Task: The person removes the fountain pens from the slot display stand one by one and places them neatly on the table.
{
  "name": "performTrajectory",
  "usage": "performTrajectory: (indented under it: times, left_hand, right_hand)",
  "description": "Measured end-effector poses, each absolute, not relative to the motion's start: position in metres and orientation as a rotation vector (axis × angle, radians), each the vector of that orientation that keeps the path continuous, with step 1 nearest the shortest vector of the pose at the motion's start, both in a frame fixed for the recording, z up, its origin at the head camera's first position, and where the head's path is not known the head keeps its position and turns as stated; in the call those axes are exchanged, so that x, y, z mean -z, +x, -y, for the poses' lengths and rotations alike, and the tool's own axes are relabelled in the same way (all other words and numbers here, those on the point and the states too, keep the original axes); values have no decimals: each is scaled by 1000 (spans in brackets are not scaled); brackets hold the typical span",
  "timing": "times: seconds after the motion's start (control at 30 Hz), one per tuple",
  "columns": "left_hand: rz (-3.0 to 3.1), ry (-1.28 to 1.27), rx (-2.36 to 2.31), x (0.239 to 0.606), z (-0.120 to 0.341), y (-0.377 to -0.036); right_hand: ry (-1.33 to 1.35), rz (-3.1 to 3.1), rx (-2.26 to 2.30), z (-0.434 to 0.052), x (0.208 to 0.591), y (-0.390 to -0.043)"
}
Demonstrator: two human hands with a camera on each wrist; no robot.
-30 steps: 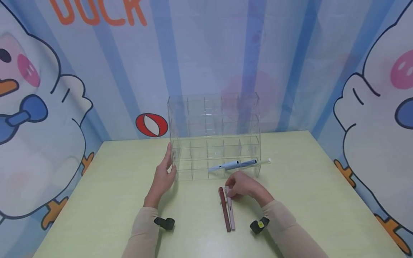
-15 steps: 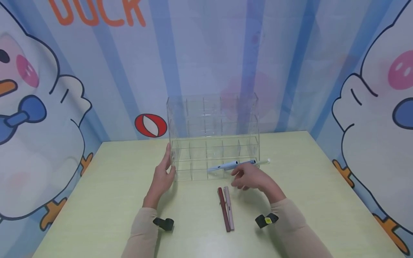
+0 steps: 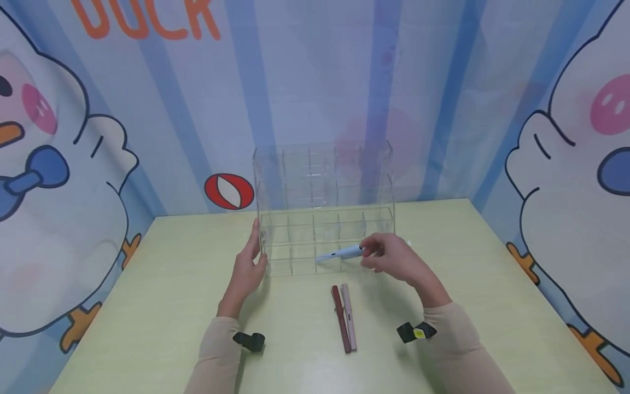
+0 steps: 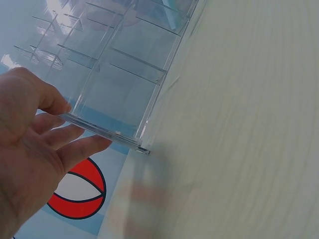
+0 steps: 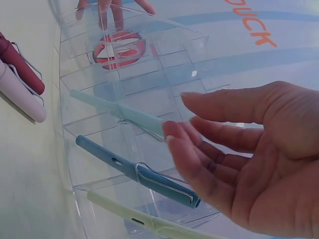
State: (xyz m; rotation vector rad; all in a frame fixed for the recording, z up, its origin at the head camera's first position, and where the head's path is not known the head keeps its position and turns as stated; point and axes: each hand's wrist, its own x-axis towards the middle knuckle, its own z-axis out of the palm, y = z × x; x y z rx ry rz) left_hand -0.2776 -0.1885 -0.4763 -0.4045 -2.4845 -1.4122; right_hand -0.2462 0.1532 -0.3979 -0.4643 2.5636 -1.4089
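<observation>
The right hand, fingers loosely apart and holding nothing, hovers at the pale blue pen lying crosswise in the clear acrylic organizer, whose left wall the left hand steadies with straight fingers.

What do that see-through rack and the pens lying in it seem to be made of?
The rack looks like clear acrylic or similar hard plastic: glossy, fully transparent, with thin flat dividers and bright edges. The blue pen looks like smooth matte plastic, with a thin shiny clip that is probably metal wire. The pale green pen seems alike.
</observation>
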Motion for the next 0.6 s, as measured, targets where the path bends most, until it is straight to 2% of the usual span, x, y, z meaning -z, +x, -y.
performTrajectory:
  times: [0.6]
  left_hand:
    - [2497,-392,1427,476,189,-277]
  right_hand:
    - [-725,-2932,1584,-143,414,-258]
